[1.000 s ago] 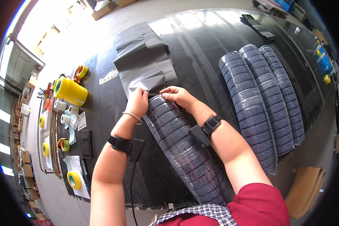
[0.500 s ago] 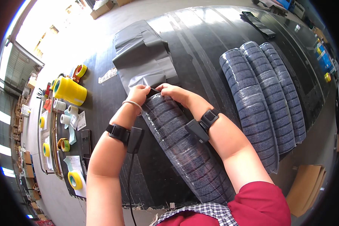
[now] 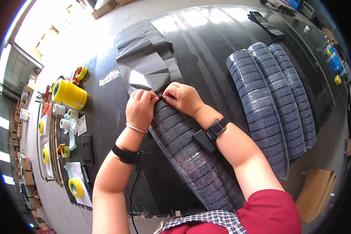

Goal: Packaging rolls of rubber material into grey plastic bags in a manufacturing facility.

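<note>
One fat stack of yellow tape (image 3: 71,94) lies on its side well left of our hands, w/ small white rolls (image 3: 65,124) just nearer us & a black phone (image 3: 87,150) off past our L wrist. Next, our L hand (image 3: 141,106), pinched on what looks like the near edge of the grey bag (image 3: 144,54); the bag spreads out, a bit crumpled, on the black table (image 3: 210,80) beyond both hands. Our R hand (image 3: 183,99), fingers curled, pinches approx the same spot, tips close to the L ones. Vs. 1 sec ago, the gap btwn our fingertips has narrowed & the L hand has turned knuckles-up; so, we'd judge, the work is now at one small point where bag meets roll end. Our striped blue-grey roll (image 3: 189,146), in clear wrap, starts right by our fingertips & runs back btwn our forearms toward our apron (image 3: 216,218). Can't tell if the wrap is in our grip too, or if the roll end sits inside the bag. Well right of our R hand: 3 more wrapped rolls (image 3: 277,99) side by side, some folded black plastic (image 3: 267,26) beyond, & cardboard (image 3: 315,197) nearer us.
</note>
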The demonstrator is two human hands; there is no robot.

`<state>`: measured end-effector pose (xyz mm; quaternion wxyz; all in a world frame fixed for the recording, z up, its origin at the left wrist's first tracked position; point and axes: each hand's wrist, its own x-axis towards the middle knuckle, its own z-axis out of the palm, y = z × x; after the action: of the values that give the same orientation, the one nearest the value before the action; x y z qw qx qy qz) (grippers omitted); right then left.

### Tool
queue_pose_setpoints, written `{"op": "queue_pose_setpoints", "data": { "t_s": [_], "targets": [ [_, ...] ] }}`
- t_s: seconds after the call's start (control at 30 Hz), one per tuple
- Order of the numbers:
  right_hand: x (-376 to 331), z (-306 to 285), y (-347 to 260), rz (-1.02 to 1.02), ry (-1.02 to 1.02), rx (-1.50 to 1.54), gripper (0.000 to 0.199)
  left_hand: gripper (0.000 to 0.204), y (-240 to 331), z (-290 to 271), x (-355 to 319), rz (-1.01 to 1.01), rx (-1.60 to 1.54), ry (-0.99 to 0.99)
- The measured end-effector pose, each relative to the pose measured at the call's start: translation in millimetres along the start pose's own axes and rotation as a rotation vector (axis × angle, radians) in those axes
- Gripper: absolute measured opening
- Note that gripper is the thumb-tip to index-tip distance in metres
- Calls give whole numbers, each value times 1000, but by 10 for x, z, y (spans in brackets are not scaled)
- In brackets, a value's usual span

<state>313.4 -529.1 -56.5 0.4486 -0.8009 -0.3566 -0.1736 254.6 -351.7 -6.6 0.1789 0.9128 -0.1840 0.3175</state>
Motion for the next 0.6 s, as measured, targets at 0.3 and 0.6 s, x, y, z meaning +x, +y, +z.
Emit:
{"op": "queue_pose_setpoints", "data": {
  "t_s": [0.3, 0.6],
  "targets": [
    [-249, -150, 47, 250, -61, 165, 62, 46, -531, 32, -561, -508, -97, 96],
    [-837, -404, -585, 1004, -458, 517, 124, 71, -1792, 658, -1, -1306, -816, -154]
  ]
}}
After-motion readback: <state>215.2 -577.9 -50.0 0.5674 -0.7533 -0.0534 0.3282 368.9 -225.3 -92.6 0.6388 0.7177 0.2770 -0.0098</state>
